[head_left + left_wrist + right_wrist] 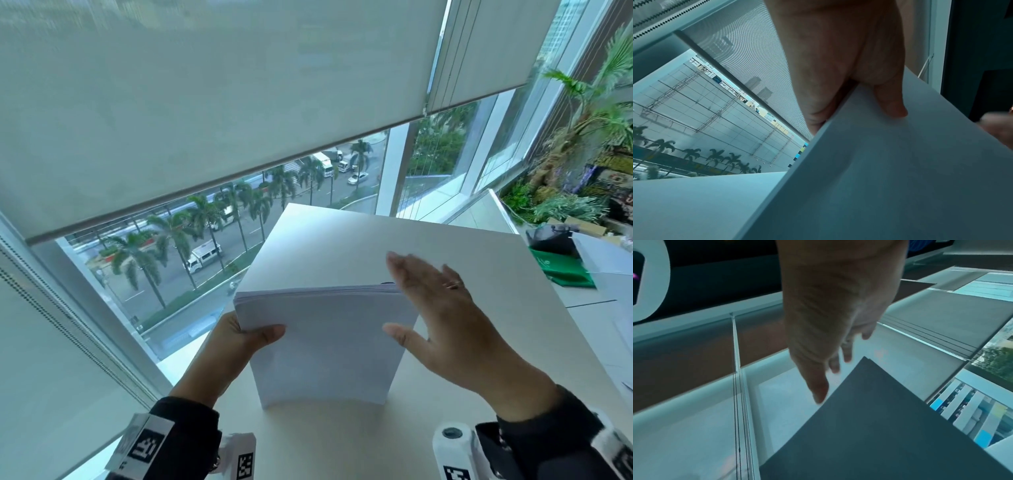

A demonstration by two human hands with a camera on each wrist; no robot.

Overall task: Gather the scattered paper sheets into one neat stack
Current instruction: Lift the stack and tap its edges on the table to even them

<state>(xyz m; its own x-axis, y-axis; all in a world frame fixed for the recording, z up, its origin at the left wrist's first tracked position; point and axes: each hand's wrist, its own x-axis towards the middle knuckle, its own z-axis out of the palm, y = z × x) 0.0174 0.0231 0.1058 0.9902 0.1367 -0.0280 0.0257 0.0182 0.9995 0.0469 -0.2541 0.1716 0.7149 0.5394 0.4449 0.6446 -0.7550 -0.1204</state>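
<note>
A thick stack of white paper sheets [325, 346] stands upright on its lower edge on the white table [342, 246]. My left hand [239, 339] grips the stack's left side near the top, thumb on the front face and fingers behind; the left wrist view shows the thumb [890, 100] pressed on the stack [890, 178]. My right hand [442, 308] is flat with straight fingers along the stack's right edge, slightly blurred. In the right wrist view the stack [879, 426] looks dark, and the right hand's fingers [818, 386] stretch beside its upper corner.
The table stands against a large window with roller blinds [205, 102]. At the right lie a green cloth [561, 270], a dark bag [548, 236], white boxes [603, 257] and potted plants [582, 137].
</note>
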